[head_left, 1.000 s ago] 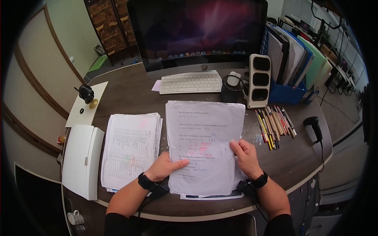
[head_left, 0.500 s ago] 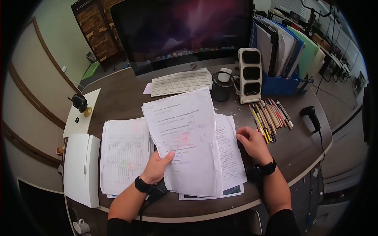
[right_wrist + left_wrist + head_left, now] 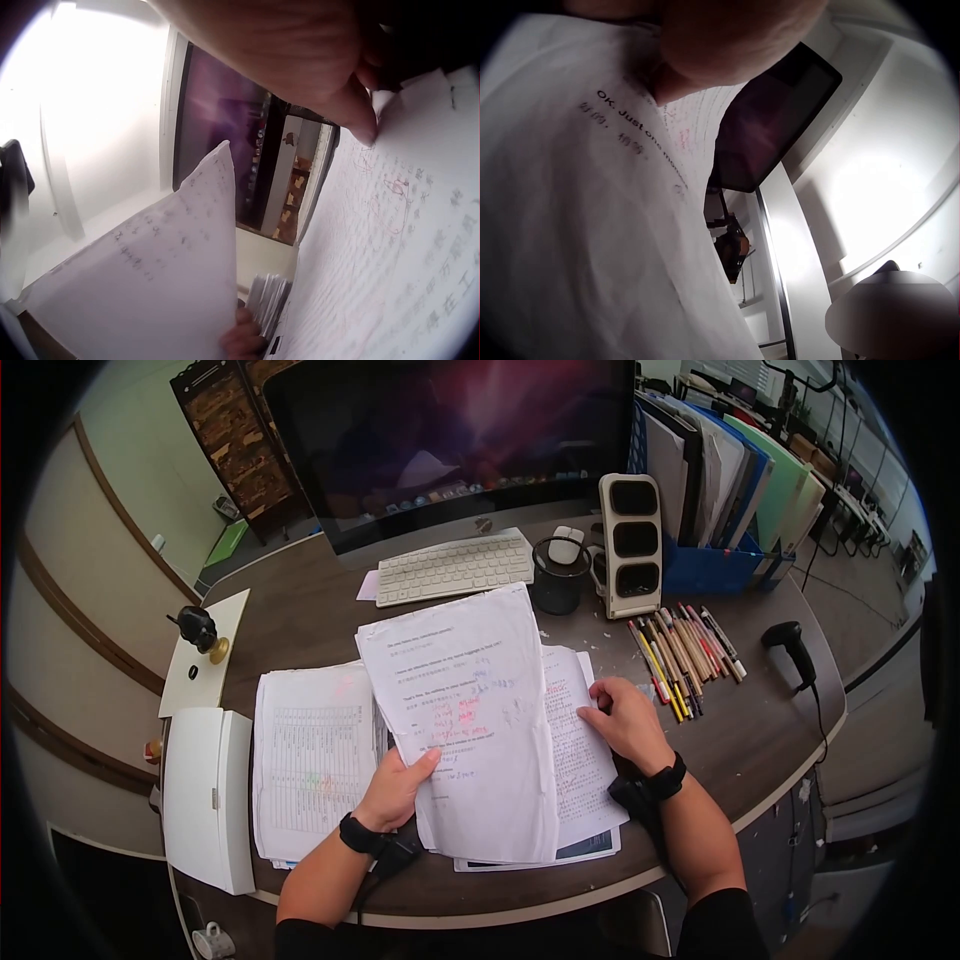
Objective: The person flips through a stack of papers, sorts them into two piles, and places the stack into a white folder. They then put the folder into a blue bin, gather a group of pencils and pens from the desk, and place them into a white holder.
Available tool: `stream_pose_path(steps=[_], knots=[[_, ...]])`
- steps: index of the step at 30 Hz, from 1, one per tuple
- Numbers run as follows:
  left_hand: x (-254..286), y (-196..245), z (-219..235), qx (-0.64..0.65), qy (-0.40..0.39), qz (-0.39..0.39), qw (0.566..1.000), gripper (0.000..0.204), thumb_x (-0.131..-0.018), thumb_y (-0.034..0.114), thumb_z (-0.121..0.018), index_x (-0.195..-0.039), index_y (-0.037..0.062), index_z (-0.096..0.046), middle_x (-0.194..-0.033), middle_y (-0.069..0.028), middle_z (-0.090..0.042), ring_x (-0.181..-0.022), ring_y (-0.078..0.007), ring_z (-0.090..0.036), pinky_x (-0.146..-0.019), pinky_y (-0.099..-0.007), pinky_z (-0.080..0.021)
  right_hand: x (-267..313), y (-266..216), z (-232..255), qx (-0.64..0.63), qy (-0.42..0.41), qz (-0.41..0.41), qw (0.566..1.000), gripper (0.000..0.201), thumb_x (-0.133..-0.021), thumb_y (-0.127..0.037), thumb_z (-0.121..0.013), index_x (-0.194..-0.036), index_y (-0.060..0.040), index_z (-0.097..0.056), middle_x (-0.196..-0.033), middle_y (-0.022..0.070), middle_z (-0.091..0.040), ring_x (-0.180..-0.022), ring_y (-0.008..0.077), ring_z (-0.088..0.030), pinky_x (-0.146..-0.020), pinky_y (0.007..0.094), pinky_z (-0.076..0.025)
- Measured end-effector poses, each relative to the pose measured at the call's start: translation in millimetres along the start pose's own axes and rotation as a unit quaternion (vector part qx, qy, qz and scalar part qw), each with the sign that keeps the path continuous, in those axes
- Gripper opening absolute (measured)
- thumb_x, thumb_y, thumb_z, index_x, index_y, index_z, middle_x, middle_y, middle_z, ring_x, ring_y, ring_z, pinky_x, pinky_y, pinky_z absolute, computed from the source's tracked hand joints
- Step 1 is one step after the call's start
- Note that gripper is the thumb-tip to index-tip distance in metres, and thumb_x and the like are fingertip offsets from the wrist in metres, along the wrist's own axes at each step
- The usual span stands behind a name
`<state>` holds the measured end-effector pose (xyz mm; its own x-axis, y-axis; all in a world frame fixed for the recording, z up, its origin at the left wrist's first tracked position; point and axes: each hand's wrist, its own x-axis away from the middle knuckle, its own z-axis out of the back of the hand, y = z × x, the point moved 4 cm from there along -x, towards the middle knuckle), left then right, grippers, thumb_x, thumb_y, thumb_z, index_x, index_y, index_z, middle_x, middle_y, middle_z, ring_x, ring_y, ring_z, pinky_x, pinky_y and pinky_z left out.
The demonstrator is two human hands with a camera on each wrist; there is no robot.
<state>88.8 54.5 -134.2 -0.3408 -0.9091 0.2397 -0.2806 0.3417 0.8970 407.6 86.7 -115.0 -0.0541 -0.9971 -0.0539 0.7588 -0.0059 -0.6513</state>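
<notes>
Several printed sheets (image 3: 470, 700) with red and blue handwriting are held up by my left hand (image 3: 395, 788), thumb on the front and fingers behind. Beneath and to their right lies a handwritten sheet (image 3: 583, 760), whose right edge my right hand (image 3: 632, 726) pinches between thumb and fingers. In the right wrist view, the thumb of my right hand (image 3: 300, 60) lies on the handwritten sheet (image 3: 375, 225), while the raised sheets (image 3: 165, 277) stand tilted to the left. The left wrist view shows my left hand (image 3: 727, 45) gripping the printed sheets (image 3: 592, 202).
Another paper stack (image 3: 310, 760) is at the left, beside a white device (image 3: 208, 800). Behind are a keyboard (image 3: 455, 568), a mesh cup (image 3: 560, 585) and a monitor (image 3: 450, 440). Pencils (image 3: 685, 660) and a black scanner (image 3: 795, 655) lie at the right.
The printed sheets have moved left and tilted, uncovering the handwritten sheet. My right hand let go of them and took the edge of that sheet. The head view has shifted.
</notes>
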Motion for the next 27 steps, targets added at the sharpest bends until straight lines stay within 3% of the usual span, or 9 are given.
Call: stream_pose_path(steps=[6, 8, 9, 12, 16, 20, 23, 25, 27], knots=[[-0.4, 1.7, -0.6, 0.007, 0.005, -0.002, 1.000, 0.038, -0.100, 0.009, -0.052, -0.136, -0.0047, -0.047, -0.134, -0.0115, -0.056, -0.121, -0.0203, -0.053, -0.104, -0.0339, -0.041, -2.8, 6.0, -6.3, 0.001, -0.012, 0.021, 1.000, 0.028, -0.081, -0.020, -0.072, -0.100, -0.0022, -0.062, -0.080, 0.0134, -0.063, -0.076, 0.0298, -0.062, -0.069, 0.0382, -0.048], [-0.5, 2.9, -1.6, 0.012, 0.009, -0.006, 1.000, 0.038, -0.100, 0.009, -0.052, -0.135, -0.0047, -0.047, -0.134, -0.0117, -0.056, -0.121, -0.0205, -0.053, -0.104, -0.0342, -0.041, -4.2, 15.6, -0.2, -0.175, 0.034, 0.015, 0.984, 0.021, -0.087, -0.015, -0.068, -0.101, -0.0009, -0.060, -0.080, 0.0092, -0.065, -0.070, 0.0189, -0.061, -0.064, 0.0309, -0.047], [-0.3, 3.2, -1.6, 0.014, 0.012, -0.005, 1.000, 0.038, -0.100, 0.009, -0.052, -0.135, -0.0047, -0.047, -0.134, -0.0119, -0.056, -0.121, -0.0207, -0.053, -0.104, -0.0344, -0.042, -4.6, 19.1, 4.4, -0.175, 0.036, 0.016, 0.984, 0.021, -0.087, -0.015, -0.068, -0.101, -0.0009, -0.060, -0.080, 0.0092, -0.065, -0.070, 0.0189, -0.061, -0.064, 0.0309, -0.047], [-0.1, 2.8, -0.8, 0.015, 0.015, -0.006, 1.000, 0.038, -0.100, 0.008, -0.053, -0.135, -0.0047, -0.047, -0.134, -0.0121, -0.056, -0.120, -0.0210, -0.054, -0.103, -0.0344, -0.043, -5.6, 24.3, 19.6, -0.413, -0.023, -0.035, 0.910, 0.014, -0.096, -0.009, -0.058, -0.105, 0.0021, -0.058, -0.085, -0.0011, -0.066, -0.071, 0.0019, -0.056, -0.064, 0.0188, -0.045], [-0.3, 1.6, 1.6, 0.002, 0.011, -0.013, 1.000, 0.038, -0.099, 0.008, -0.053, -0.135, -0.0050, -0.048, -0.132, -0.0119, -0.057, -0.118, -0.0208, -0.055, -0.102, -0.0338, -0.044, -13.1, 39.9, 35.7, -0.538, -0.015, -0.036, 0.842, 0.015, -0.096, -0.010, -0.058, -0.106, 0.0012, -0.062, -0.092, 0.0038, -0.068, -0.078, 0.0073, -0.063, -0.071, 0.0216, -0.050], [1.0, 2.5, 0.8, -0.014, 0.002, -0.015, 1.000, 0.038, -0.099, 0.008, -0.054, -0.134, -0.0053, -0.049, -0.131, -0.0120, -0.058, -0.117, -0.0200, -0.056, -0.101, -0.0333, -0.044, -21.7, 62.1, 63.6, -0.672, 0.017, -0.068, 0.737, 0.021, -0.098, -0.012, -0.056, -0.113, 0.0017, -0.061, -0.104, 0.0110, -0.069, -0.088, 0.0158, -0.068, -0.079, 0.0272, -0.055], [0.6, 0.4, 2.6, -0.014, 0.000, -0.006, 1.000, 0.037, -0.099, 0.009, -0.054, -0.133, -0.0055, -0.049, -0.131, -0.0124, -0.058, -0.116, -0.0192, -0.056, -0.101, -0.0329, -0.044, -19.3, 49.5, 67.1, -0.697, -0.001, -0.074, 0.713, 0.023, -0.098, -0.013, -0.055, -0.115, 0.0025, -0.059, -0.107, 0.0121, -0.069, -0.089, 0.0174, -0.068, -0.079, 0.0281, -0.055], [0.8, -0.5, 1.4, -0.028, -0.004, 0.002, 1.000, 0.037, -0.100, 0.011, -0.054, -0.132, -0.0056, -0.050, -0.130, -0.0121, -0.059, -0.115, -0.0185, -0.057, -0.100, -0.0327, -0.045, -16.9, 37.9, 59.2, -0.684, -0.026, -0.065, 0.726, 0.023, -0.098, -0.013, -0.055, -0.114, 0.0030, -0.058, -0.106, 0.0110, -0.069, -0.089, 0.0168, -0.068, -0.079, 0.0283, -0.055], [1.5, 0.8, -0.8, -0.046, -0.009, 0.014, 0.999, 0.037, -0.100, 0.012, -0.053, -0.132, -0.0056, -0.050, -0.128, -0.0116, -0.059, -0.114, -0.0183, -0.057, -0.099, -0.0325, -0.045, -15.2, 38.8, 44.8, -0.614, 0.027, -0.038, 0.788, 0.020, -0.098, -0.011, -0.055, -0.111, 0.0027, -0.059, -0.103, 0.0095, -0.069, -0.088, 0.0149, -0.066, -0.080, 0.0268, -0.054]])
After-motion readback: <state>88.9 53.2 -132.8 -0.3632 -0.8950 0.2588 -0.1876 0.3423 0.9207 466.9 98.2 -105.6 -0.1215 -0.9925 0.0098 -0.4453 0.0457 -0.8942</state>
